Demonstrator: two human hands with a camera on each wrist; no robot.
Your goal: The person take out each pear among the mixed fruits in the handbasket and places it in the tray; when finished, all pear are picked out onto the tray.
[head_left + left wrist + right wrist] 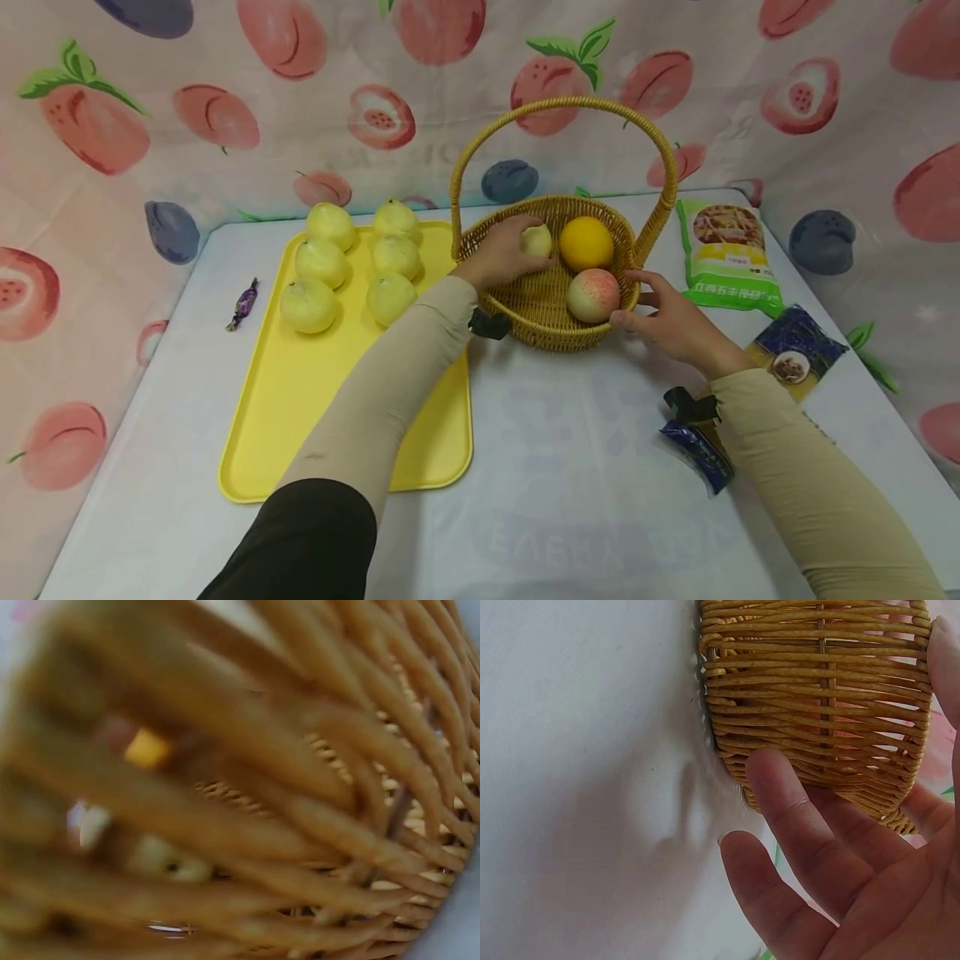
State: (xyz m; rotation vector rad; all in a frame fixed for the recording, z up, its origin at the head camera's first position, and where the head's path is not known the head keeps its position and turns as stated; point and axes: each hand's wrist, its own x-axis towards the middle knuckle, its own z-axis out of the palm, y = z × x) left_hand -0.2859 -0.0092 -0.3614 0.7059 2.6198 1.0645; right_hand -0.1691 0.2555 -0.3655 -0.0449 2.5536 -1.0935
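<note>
A wicker basket (551, 312) with a tall arched handle stands at the back of the table. My left hand (501, 250) reaches in over its left rim, thumb and fingers around a pale yellow-green round fruit (536, 240). Beside that fruit in the basket lie an orange (587, 243) and a pinkish peach (594, 296). My right hand (678, 325) holds the basket's right side, thumb at the rim. In the right wrist view, some fingers (795, 817) lie along the woven outer wall. Blurred wicker fills most of the left wrist view, hiding the left hand.
Left of the basket is a yellow tray (300, 433) bearing several pale yellow round fruits (322, 262). A purple-wrapped candy (243, 305) lies left of it. On the right are a green food bag (727, 254), a blue-and-gold packet (798, 350) and a small blue packet (699, 454).
</note>
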